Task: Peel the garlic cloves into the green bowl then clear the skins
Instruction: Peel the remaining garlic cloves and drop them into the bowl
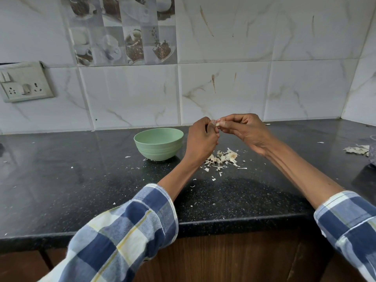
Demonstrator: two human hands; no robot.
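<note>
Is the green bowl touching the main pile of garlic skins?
Apart. The head view shows bare black counter between the green bowl and the skin pile, with the left hand above that gap.

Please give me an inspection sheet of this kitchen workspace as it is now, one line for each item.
Surface: black speckled stone counter, dotted with small skin flakes.
Job's things: pale green round bowl, contents hidden; small garlic clove pinched between both hands.
Clutter: pile of papery garlic skins right of the bowl; second heap of skins at far right.
Grippers: left hand and right hand both grip the clove.
Cables: nothing seen.
Surroundings: white marble-look wall tiles; grey switch socket plate.
</note>
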